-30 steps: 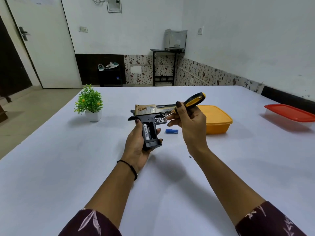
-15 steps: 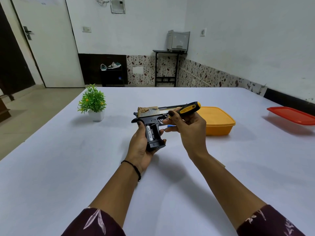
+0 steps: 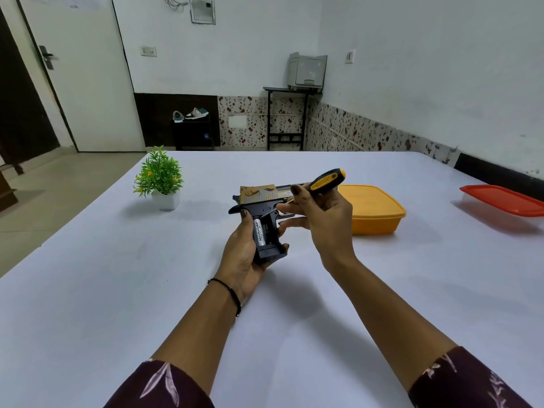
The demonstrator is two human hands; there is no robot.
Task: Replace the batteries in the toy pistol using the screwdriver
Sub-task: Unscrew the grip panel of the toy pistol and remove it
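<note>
Black plastic grip open, one battery in, screwdriver poking at it

Closest on my feed are two dark patterned sleeves (image 3: 159, 387), then bare forearms over the white table (image 3: 103, 304). The left hand (image 3: 241, 260), with a thin black band (image 3: 231, 291) on the wrist, is wrapped round the grip of the toy pistol (image 3: 265, 206) and holds it up off the table with the open compartment facing me. A silver battery (image 3: 259, 232) sits in the left slot. The right hand (image 3: 326, 222) pinches the screwdriver (image 3: 326, 179) by its yellow-and-black handle, shaft slanting down-left to the top of that compartment. I can't tell if the tip actually touches the battery. Just behind the right hand there's a closed yellow box (image 3: 378, 212), with a little potted plant (image 3: 160, 175) further left and a red-lidded container (image 3: 500, 200) way off right.
</note>
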